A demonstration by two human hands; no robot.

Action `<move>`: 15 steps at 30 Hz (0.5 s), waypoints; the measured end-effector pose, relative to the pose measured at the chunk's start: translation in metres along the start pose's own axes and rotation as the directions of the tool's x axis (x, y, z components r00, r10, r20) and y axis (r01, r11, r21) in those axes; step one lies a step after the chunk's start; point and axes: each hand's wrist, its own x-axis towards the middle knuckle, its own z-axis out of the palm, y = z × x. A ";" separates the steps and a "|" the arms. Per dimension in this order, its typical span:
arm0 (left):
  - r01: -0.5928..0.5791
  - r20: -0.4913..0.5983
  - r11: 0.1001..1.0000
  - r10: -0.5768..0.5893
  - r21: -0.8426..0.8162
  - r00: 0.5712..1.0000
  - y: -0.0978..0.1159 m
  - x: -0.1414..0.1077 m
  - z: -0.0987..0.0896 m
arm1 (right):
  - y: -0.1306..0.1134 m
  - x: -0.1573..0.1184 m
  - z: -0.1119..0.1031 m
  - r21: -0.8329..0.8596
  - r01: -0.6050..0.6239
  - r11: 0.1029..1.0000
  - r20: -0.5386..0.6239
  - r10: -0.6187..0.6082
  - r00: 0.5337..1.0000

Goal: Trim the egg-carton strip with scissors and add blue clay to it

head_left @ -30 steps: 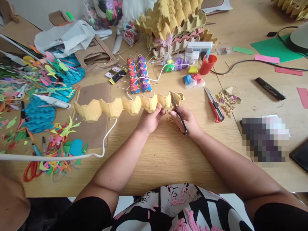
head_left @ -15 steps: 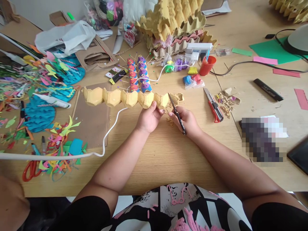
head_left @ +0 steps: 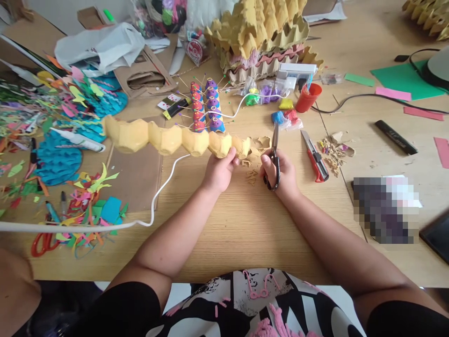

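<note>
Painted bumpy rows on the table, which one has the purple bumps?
The purple-topped row, on the side nearer the red cup. Its bumps are purple on top; the other row has red tops.

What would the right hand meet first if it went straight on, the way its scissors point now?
Most likely the small blue packet, which appears just beyond the tips of the scissors. The height of the right hand is unclear, so it might pass over.
</note>
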 end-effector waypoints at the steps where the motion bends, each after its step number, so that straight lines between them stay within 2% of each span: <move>1: 0.024 0.031 1.000 -0.024 0.015 0.999 -0.002 -0.002 0.000 | 0.000 0.001 -0.001 0.025 -0.001 1.000 -0.009 0.001 1.000; 3: 0.059 0.101 0.996 -0.066 0.066 0.993 -0.005 -0.006 -0.001 | 0.001 0.003 -0.002 0.064 -0.006 0.998 -0.018 0.007 1.000; 6: 0.047 0.187 0.986 -0.077 0.159 0.979 -0.008 -0.008 -0.003 | 0.005 0.007 -0.002 0.117 -0.048 0.992 0.021 0.046 0.999; 12: -0.027 0.240 0.976 -0.027 0.216 0.970 -0.014 -0.005 -0.009 | 0.008 0.010 0.003 0.268 -0.117 0.956 0.039 0.111 0.993; 15: -0.048 0.288 0.964 -0.030 0.260 0.957 -0.015 -0.006 -0.007 | 0.007 0.010 0.003 0.309 -0.137 0.941 0.109 0.108 0.988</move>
